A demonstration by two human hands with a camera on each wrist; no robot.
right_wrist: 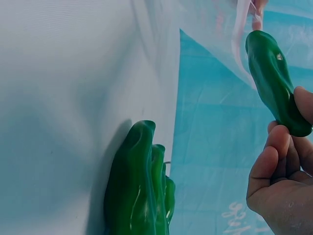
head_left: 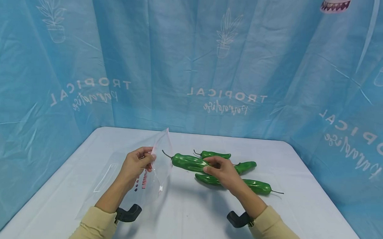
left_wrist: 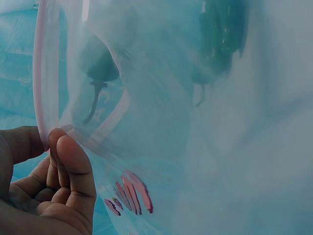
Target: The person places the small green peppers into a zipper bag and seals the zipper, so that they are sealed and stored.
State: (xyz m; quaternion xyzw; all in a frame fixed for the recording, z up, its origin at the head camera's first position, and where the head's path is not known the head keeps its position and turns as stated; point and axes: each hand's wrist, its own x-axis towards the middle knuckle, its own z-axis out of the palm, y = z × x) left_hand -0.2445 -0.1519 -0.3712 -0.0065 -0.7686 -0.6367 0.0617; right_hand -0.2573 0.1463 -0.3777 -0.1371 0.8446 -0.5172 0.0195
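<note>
My left hand [head_left: 139, 163] pinches the edge of a clear zip bag [head_left: 162, 152] between thumb and fingers. The bag has a pink seal strip and pink printing, and its mouth gapes toward the right. In my right hand [head_left: 223, 172] is a long green pepper [head_left: 188, 162], gripped at its blunt end. The pepper lies level above the table, its thin stem pointing left at the bag's mouth. Through the film in the left wrist view, the pepper's stem end [left_wrist: 100, 63] shows just past the pink seal strip [left_wrist: 41, 63].
More green peppers lie on the white table [head_left: 188, 218] under and behind my right hand: a small one [head_left: 215, 154] at the back, another [head_left: 246, 166] at the right, and a long one [head_left: 259, 187] in front. A blue printed curtain [head_left: 168, 62] surrounds the table.
</note>
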